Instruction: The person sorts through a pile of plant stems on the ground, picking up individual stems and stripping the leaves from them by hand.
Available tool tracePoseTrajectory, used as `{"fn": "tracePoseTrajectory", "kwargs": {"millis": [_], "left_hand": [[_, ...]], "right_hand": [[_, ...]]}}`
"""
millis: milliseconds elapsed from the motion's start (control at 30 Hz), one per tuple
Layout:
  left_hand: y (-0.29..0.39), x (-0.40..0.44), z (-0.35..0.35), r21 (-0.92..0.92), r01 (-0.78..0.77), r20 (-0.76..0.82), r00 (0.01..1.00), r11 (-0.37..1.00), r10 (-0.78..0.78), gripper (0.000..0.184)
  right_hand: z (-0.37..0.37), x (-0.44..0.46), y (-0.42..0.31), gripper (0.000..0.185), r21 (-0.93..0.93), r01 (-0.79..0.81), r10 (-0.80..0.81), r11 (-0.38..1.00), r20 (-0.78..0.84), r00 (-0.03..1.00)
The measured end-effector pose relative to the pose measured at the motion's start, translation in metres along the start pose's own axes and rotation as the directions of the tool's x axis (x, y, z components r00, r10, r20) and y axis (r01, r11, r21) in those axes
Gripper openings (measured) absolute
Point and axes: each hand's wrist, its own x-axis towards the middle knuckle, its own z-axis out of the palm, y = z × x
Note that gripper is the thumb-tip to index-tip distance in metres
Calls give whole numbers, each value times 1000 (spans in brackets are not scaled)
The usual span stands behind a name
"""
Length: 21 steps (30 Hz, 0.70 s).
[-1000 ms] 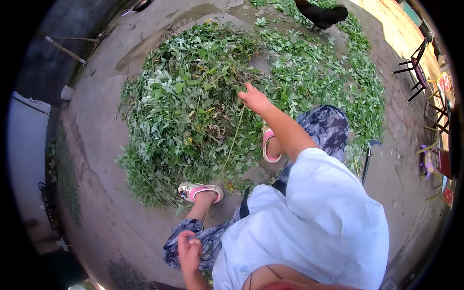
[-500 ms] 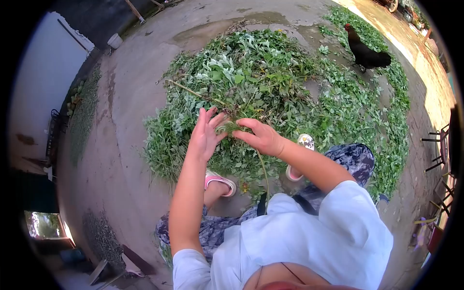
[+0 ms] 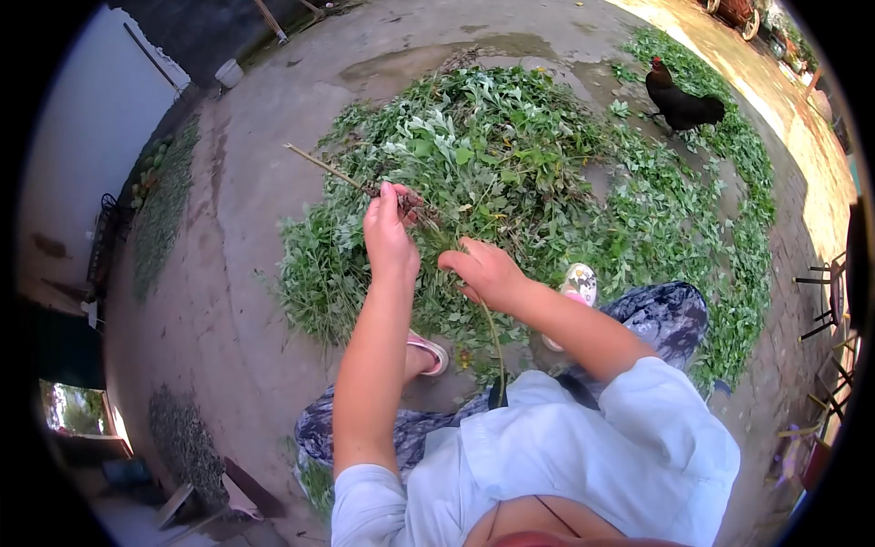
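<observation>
My left hand (image 3: 392, 239) is closed around a plant stalk (image 3: 326, 168), whose bare pale end sticks out to the upper left. Dark, withered leaves (image 3: 412, 204) bunch at its fingers. A little to the right, my right hand (image 3: 490, 273) is closed on a green stem (image 3: 498, 342) that hangs down toward my lap. Feathery green leaves show between the two hands. Whether both stems belong to one plant, I cannot tell. Beneath and beyond the hands lies a large heap of cut leafy plants (image 3: 474, 128).
A dark chicken (image 3: 682, 102) stands on leaves spread at the right. My feet in clogs (image 3: 580, 283) are at the heap's near edge. Chairs (image 3: 825, 301) stand far right. A white bucket (image 3: 230, 73) sits by the left wall, near another strip of drying leaves (image 3: 169, 205).
My left hand has gone from spread fingers to closed around the stalk, which has shifted left. My right hand stays near the same spot. The chicken's pose has changed slightly.
</observation>
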Motion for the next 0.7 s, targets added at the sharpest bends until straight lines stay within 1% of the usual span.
{"fn": "tracePoseTrajectory", "kwargs": {"millis": [67, 100, 167, 200, 233, 267, 333, 367, 400, 433, 467, 500, 567, 600, 633, 667, 700], "left_hand": [[-3, -5, 3, 46, 16, -85, 996, 999, -12, 22], [-5, -8, 4, 66, 24, -78, 997, 998, -19, 23], [10, 18, -16, -108, -92, -274, 960, 990, 60, 24], [29, 33, -39, -158, -116, -351, 935, 981, 54, 25], [36, 48, -66, -96, -181, -343, 929, 979, 139, 24], [46, 49, -73, 27, -98, -283, 954, 995, 102, 24], [51, 41, -67, 105, 20, -306, 952, 994, 14, 25], [51, 41, -67, 53, -21, -260, 965, 998, 34, 28], [52, 41, -68, 59, -21, -261, 965, 998, 36, 28], [53, 43, -65, -39, -77, -226, 972, 996, 67, 28], [53, 44, -63, -143, -129, -194, 976, 981, 100, 29], [59, 48, -67, -230, -126, -204, 976, 965, 79, 30], [85, 59, -85, -380, -193, -301, 951, 905, 76, 30], [107, 59, -93, -402, -268, -363, 925, 876, 116, 31], [129, 64, -109, -353, -379, -472, 861, 855, 187, 29], [155, 85, -170, -408, -409, -384, 888, 816, 253, 28], [184, 72, -174, -297, -533, -454, 809, 793, 373, 25]], "right_hand": [[-7, -4, -7, 46, -21, -14, 15, 1000, 24, 1000], [-10, -8, -11, 44, -42, -32, 34, 999, 48, 998], [-7, -37, -15, 35, 8, -23, 20, 1000, 290, 957], [-3, -62, -23, 31, 41, -15, 1, 999, 330, 944], [-4, -78, -26, 27, 72, 0, -27, 997, 371, 928], [-11, -81, -22, 27, 73, 16, -43, 997, 382, 923], [-21, -84, -22, 37, -15, -12, 16, 1000, 339, 941], [-23, -84, -21, 37, -1, -16, 15, 1000, 340, 940], [-29, -80, -15, 46, -64, 40, -16, 997, 332, 943], [-37, -76, -7, 55, -137, 97, -47, 986, 326, 944], [-47, -76, 0, 55, -145, 98, -46, 985, 325, 945], [-57, -77, 7, 60, -169, 2, 61, 986, 366, 928], [-76, -78, 17, 64, -283, -71, 182, 956, 386, 904], [-90, -80, 23, 63, -373, -52, 201, 926, 373, 906], [-107, -82, 29, 61, -411, -23, 188, 911, 367, 911], [-124, -83, 32, 59, -487, 34, 140, 873, 316, 938], [-135, -89, 43, 56, -535, 29, 130, 844, 257, 958]]}}
